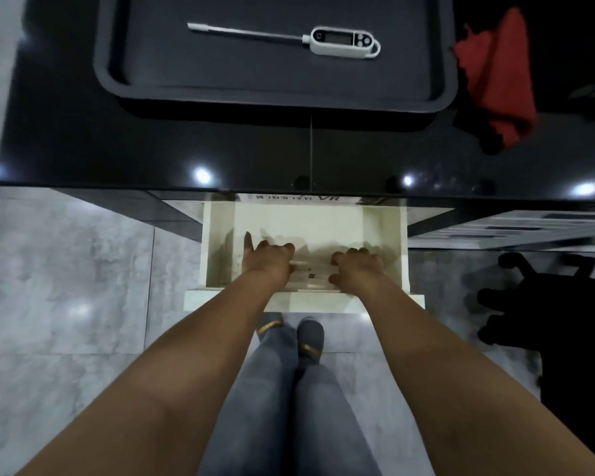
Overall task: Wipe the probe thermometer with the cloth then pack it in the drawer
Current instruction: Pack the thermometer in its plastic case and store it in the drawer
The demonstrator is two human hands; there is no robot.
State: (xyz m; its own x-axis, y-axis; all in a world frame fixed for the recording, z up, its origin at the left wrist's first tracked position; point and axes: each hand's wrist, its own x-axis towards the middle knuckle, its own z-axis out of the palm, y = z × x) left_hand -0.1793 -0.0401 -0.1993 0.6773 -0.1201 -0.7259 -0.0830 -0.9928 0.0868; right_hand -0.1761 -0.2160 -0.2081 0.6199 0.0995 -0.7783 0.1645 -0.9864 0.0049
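On the dark tray (117,80) above the open drawer (217,242) lies the probe thermometer (340,41), likely light and rigid, its thin probe bendable; the white head looks the safest hold. The red cloth (495,77) sits right of the tray. Inside the drawer, the left hand (267,261) and right hand (356,266) curl around something translucent, hard to identify.
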